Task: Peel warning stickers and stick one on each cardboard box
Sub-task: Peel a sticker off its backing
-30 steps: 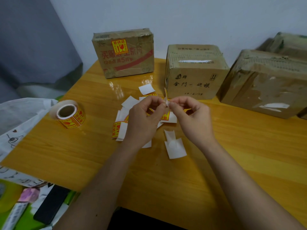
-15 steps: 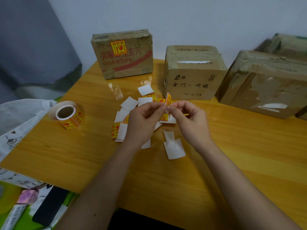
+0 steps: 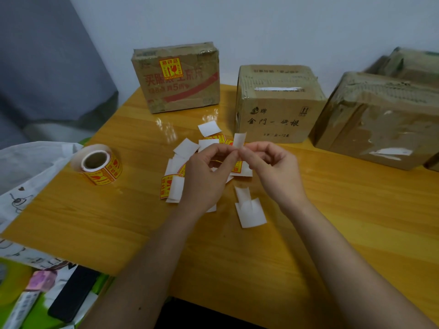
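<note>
Both the left hand (image 3: 204,172) and right hand (image 3: 273,167) pinch one warning sticker (image 3: 238,140), its long axis upright, with the unlabelled middle cardboard box (image 3: 278,105) just beyond, slightly right.

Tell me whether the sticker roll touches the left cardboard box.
Apart. The head view shows bare tabletop between the sticker roll and the left cardboard box.

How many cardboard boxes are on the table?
4: the stickered box back left, the middle box, the big taped box at right, and a fourth box behind it. Others may sit off-frame at right.
</note>
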